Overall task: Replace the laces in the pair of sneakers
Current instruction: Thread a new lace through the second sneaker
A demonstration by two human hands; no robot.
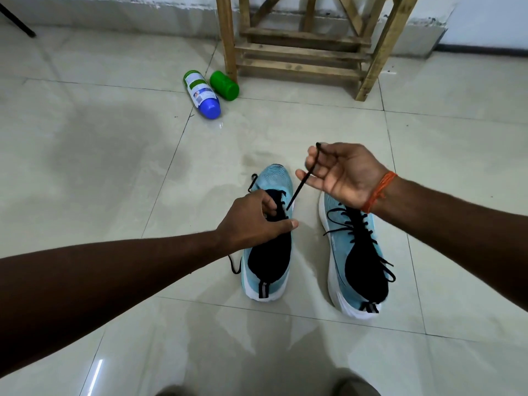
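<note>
Two light-blue sneakers with black tongues and white soles stand side by side on the tiled floor. My left hand (257,221) grips the upper of the left sneaker (268,270) around its eyelets. A black lace (300,187) runs taut from that shoe's eyelets up to my right hand (343,172), which pinches its end between thumb and fingers above the shoes. Loose lace ends lie beside the left shoe's toe and left side. The right sneaker (357,258) is laced in black, its ends lying loose.
A white bottle with a blue base (201,94) and a green cap or can (224,85) lie on the floor beyond the shoes. A wooden frame (300,47) stands against the back wall. A dark rod (17,21) is at the far left.
</note>
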